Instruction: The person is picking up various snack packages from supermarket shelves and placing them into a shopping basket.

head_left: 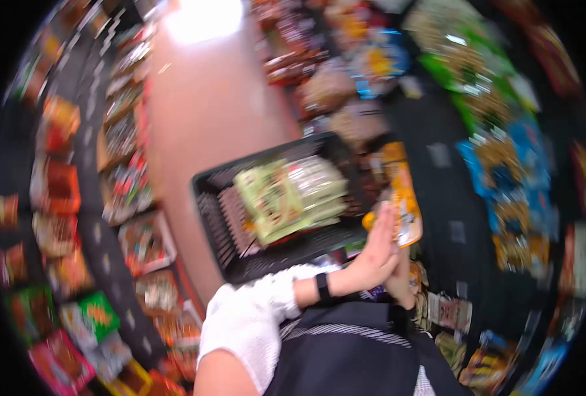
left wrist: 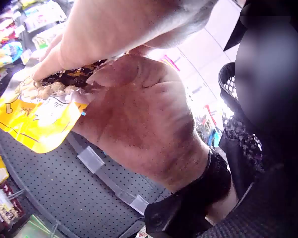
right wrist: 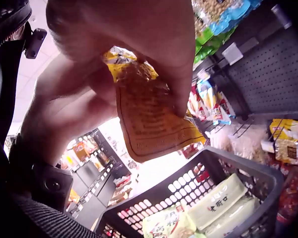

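Both my hands meet at a yellow snack bag (left wrist: 44, 124) with light brown, nut-like pieces behind a window. My left hand (head_left: 369, 254), with a black band at its wrist, lays its fingers (left wrist: 49, 69) over the bag's front. My right hand (head_left: 402, 280) is mostly behind the left in the head view; its thumb (left wrist: 114, 74) lies at the bag's top edge, its fingers passing behind. The right wrist view shows the bag's printed orange back (right wrist: 146, 119) hanging below the right hand. Beyond it stands a black basket (head_left: 207, 175) holding pale green packages (head_left: 266, 201).
Shelves of packaged goods run along the right, with blue and green bags (head_left: 504, 178) by a dark perforated panel (left wrist: 64, 183). More goods (head_left: 62, 185) line the left side. Between the shelves extends a reddish floor (head_left: 213, 99). A dark bag or garment (head_left: 345, 350) covers my front.
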Motion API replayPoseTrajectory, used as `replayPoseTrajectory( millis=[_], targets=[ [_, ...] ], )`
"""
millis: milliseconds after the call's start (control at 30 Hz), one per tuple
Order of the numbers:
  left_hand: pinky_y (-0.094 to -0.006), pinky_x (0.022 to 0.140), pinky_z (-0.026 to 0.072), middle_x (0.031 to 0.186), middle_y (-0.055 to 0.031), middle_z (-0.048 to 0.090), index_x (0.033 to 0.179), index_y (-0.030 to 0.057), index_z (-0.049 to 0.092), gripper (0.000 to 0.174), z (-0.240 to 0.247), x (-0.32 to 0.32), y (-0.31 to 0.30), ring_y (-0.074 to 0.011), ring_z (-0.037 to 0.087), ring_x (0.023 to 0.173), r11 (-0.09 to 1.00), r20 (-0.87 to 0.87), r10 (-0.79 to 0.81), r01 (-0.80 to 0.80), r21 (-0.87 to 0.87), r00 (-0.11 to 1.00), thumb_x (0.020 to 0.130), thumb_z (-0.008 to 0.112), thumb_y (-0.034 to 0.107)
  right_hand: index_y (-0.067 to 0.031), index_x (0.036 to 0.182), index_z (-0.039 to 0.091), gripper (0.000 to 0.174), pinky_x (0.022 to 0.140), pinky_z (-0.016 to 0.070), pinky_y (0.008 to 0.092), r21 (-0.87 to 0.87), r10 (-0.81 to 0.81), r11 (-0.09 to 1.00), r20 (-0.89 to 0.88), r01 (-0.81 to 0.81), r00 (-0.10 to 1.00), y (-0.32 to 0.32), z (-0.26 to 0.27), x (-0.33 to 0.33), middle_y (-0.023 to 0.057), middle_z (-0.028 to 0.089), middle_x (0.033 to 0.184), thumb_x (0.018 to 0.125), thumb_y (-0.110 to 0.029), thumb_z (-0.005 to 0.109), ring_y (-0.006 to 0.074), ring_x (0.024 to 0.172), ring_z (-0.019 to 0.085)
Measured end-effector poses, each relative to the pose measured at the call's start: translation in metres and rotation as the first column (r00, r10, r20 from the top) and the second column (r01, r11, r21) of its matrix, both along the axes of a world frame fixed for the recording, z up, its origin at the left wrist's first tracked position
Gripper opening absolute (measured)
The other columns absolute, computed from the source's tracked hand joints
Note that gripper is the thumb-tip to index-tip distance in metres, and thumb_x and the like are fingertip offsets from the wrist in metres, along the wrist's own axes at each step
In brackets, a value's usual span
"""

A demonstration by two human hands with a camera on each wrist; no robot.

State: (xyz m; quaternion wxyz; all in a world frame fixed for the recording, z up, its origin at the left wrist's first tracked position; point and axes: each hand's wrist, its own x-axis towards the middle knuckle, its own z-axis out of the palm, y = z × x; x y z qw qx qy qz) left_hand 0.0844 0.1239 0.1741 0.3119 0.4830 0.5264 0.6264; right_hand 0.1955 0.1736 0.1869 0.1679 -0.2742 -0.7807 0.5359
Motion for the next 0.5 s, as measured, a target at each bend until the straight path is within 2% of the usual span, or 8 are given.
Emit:
replayPoseTrajectory(
  millis=[67, 133, 200, 233, 300, 400, 433, 500],
  targets=[
    [-0.0390, 0.110, 0.0047, 0.146, -0.0252, 0.001, 0.139, -0.0061, 0.000, 0.080, 0.013, 0.016, 0.003, -0.0351, -0.002, 0.137, 0.978, -0.166, -0.206, 0.196, -0.076, 0.964, 0.084, 0.051, 0.021, 0.0001, 0.137, 0.023, 0.065, 0.103, 0.0294, 0.0352, 0.006, -0.175, 0.984, -0.105, 0.176, 0.979, -0.003, -0.005, 0.027, 0.0135, 0.032, 0.139, 0.080, -0.006, 0.055, 0.0237, 0.126, 0.034],
    [-0.0395, 0.109, 0.0051, 0.146, -0.0258, 0.001, 0.139, -0.0059, 0.004, 0.080, 0.029, 0.043, 0.022, -0.0361, -0.002, 0.136, 0.951, -0.244, -0.308, 0.299, -0.074, 0.919, 0.083, 0.054, 0.021, -0.0007, 0.138, 0.021, 0.067, 0.103, 0.0285, 0.0350, -0.335, -0.442, 0.875, -0.259, 0.349, 0.859, 0.001, 0.008, 0.047, 0.0130, 0.031, 0.139, 0.082, -0.011, 0.056, 0.0239, 0.127, 0.033],
    [-0.0444, 0.108, 0.0088, 0.143, -0.0306, 0.003, 0.139, -0.0054, 0.008, 0.081, 0.045, 0.076, 0.061, -0.0416, 0.002, 0.135, 0.909, -0.296, -0.415, 0.407, -0.090, 0.860, 0.082, 0.058, 0.022, -0.0016, 0.139, 0.020, 0.071, 0.104, 0.0280, 0.0352, -0.111, -0.382, 0.924, -0.336, 0.367, 0.861, 0.037, -0.008, 0.099, 0.0129, 0.031, 0.139, 0.081, -0.016, 0.059, 0.0244, 0.128, 0.031],
    [-0.0449, 0.108, 0.0102, 0.143, -0.0302, 0.006, 0.139, -0.0047, 0.011, 0.078, 0.048, 0.096, 0.082, -0.0417, 0.004, 0.135, 0.876, -0.340, -0.472, 0.478, -0.070, 0.814, 0.082, 0.057, 0.022, -0.0009, 0.139, 0.018, 0.074, 0.104, 0.0273, 0.0351, -0.067, -0.458, 0.883, -0.345, 0.465, 0.819, 0.051, 0.000, 0.119, 0.0130, 0.031, 0.140, 0.081, -0.018, 0.061, 0.0245, 0.129, 0.031],
    [-0.0453, 0.108, 0.0115, 0.143, -0.0299, 0.008, 0.139, -0.0040, 0.014, 0.074, 0.055, 0.129, 0.122, -0.0418, 0.005, 0.135, 0.794, -0.418, -0.566, 0.607, -0.043, 0.711, 0.083, 0.057, 0.021, -0.0002, 0.138, 0.021, 0.069, 0.102, 0.0291, 0.0338, -0.125, -0.580, 0.794, -0.446, 0.594, 0.682, 0.071, 0.005, 0.157, 0.0121, 0.033, 0.138, 0.081, -0.013, 0.059, 0.0213, 0.126, 0.032],
    [-0.0461, 0.106, 0.0167, 0.142, -0.0279, 0.016, 0.137, -0.0023, 0.024, 0.066, 0.066, 0.166, 0.152, -0.0416, 0.013, 0.133, 0.726, -0.546, -0.607, 0.683, -0.086, 0.577, 0.083, 0.056, 0.015, 0.0001, 0.133, 0.032, 0.052, 0.098, 0.0342, 0.0308, -0.475, -0.780, 0.625, -0.409, 0.620, 0.473, 0.076, 0.007, 0.204, 0.0093, 0.041, 0.131, 0.084, -0.005, 0.051, 0.0168, 0.119, 0.039],
    [-0.0462, 0.105, 0.0187, 0.141, -0.0267, 0.019, 0.136, -0.0019, 0.027, 0.063, 0.069, 0.176, 0.158, -0.0410, 0.018, 0.131, 0.769, -0.582, -0.533, 0.639, -0.030, 0.614, 0.082, 0.056, 0.011, 0.0008, 0.127, 0.040, 0.043, 0.094, 0.0366, 0.0284, -0.496, -0.796, 0.601, -0.442, 0.626, 0.414, 0.081, 0.007, 0.217, 0.0066, 0.049, 0.123, 0.085, 0.000, 0.047, 0.0145, 0.112, 0.044],
    [-0.0467, 0.102, 0.0229, 0.139, -0.0247, 0.025, 0.134, -0.0017, 0.031, 0.062, 0.082, 0.191, 0.172, -0.0398, 0.026, 0.127, 0.829, -0.632, -0.398, 0.555, 0.062, 0.665, 0.079, 0.058, 0.004, 0.0008, 0.120, 0.047, 0.033, 0.090, 0.0384, 0.0274, -0.481, -0.825, 0.540, -0.465, 0.690, 0.321, 0.087, 0.020, 0.239, 0.0043, 0.053, 0.115, 0.088, -0.006, 0.050, 0.0123, 0.105, 0.048]
  ],
)
